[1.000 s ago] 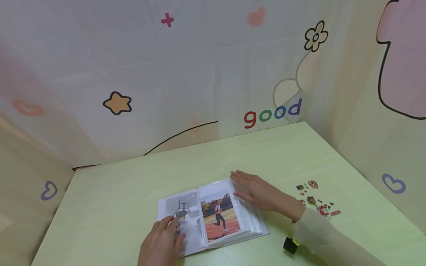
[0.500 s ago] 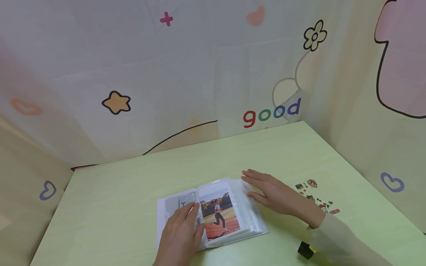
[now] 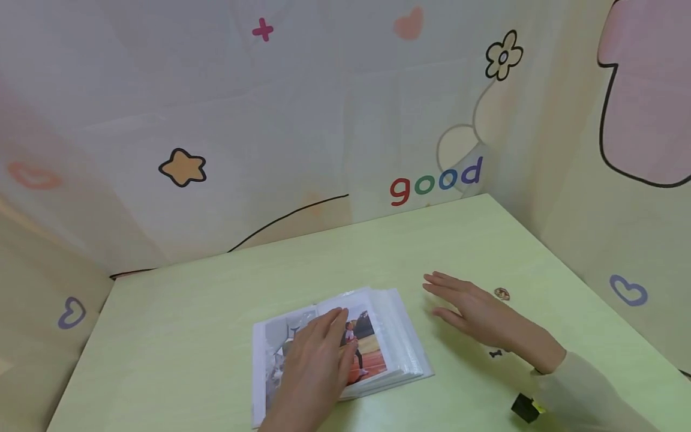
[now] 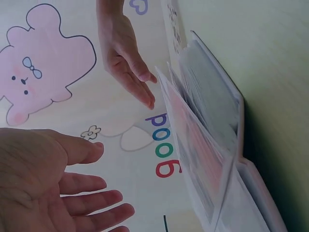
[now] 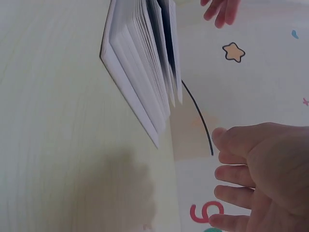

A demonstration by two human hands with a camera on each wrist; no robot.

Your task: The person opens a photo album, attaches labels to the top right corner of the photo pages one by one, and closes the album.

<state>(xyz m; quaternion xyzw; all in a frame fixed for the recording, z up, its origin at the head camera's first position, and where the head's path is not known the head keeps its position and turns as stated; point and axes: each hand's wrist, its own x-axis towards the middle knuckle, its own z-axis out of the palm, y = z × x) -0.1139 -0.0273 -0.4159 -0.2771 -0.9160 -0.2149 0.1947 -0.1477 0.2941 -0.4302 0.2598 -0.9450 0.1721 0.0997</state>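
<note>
A photo album point(image 3: 407, 336) lies spread out on the table, its clear-sleeved pages fanned up a little on the right side. One page carries a photo of a runner point(image 3: 372, 359) on a red track, partly covered by my left hand point(image 3: 315, 366). That hand hovers over the album's middle with fingers extended, and the left wrist view shows a gap between it and the pages point(image 4: 212, 92). Past the album's right edge, my right hand point(image 3: 469, 303) is held above the table, fingers straight and nothing in them. In the right wrist view the album's page edges point(image 5: 140, 67) stand apart from it.
A round sticker point(image 3: 502, 294) and a bone-shaped sticker point(image 3: 495, 353) show on the table around my right forearm, which hides others. A small black box point(image 3: 525, 408) hangs by the right sleeve. Printed fabric walls point(image 3: 302, 120) border the back and sides of the table.
My right hand has left the album's right page edge and moved right, over the stickers. My left hand has gone from the left page rightward across the runner photo.
</note>
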